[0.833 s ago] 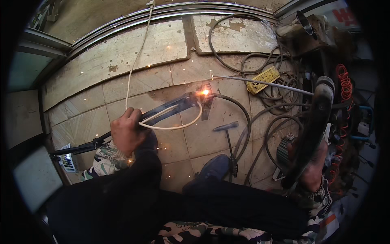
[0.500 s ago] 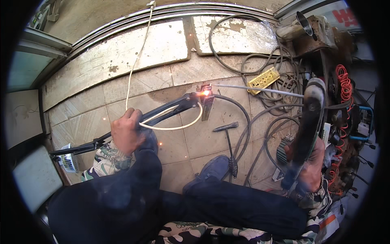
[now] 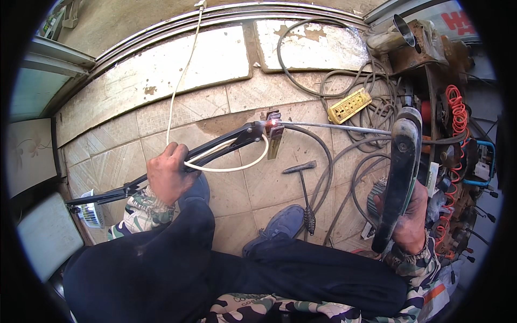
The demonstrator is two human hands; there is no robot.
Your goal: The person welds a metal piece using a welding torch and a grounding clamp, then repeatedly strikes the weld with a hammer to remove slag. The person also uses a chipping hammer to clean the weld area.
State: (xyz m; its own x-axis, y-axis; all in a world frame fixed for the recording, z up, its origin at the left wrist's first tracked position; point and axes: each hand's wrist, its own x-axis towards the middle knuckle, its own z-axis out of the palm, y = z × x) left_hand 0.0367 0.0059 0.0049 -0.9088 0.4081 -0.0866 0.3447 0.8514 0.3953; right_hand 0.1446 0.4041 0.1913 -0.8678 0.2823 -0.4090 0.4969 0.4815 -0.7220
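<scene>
My left hand (image 3: pixel 169 172) is closed around a black jointed metal arm (image 3: pixel 221 141), which slants up toward the middle of the floor. A white cable (image 3: pixel 237 169) loops beside the arm. At the arm's far end, a small red-orange glow sits against an upright metal piece (image 3: pixel 274 144). My right hand (image 3: pixel 410 223) grips a worn black electrode holder (image 3: pixel 399 177), its fingers partly hidden behind it. From the holder a thin grey welding rod (image 3: pixel 336 127) reaches left, its tip close to the glowing spot; whether they touch I cannot tell.
A chipping hammer (image 3: pixel 302 183) with a coiled handle lies on the tiles near my shoe (image 3: pixel 283 223). Dark cables and a yellow power strip (image 3: pixel 349 106) lie beyond, at the right. Tools and a red coiled hose (image 3: pixel 456 116) crowd the right edge. Two pale boards (image 3: pixel 177 70) line the doorway.
The bright flare at the arm's end has shrunk to a dull glow, and the sparks and smoke have faded. The electrode holder has shifted slightly left and down. My left hand stays put.
</scene>
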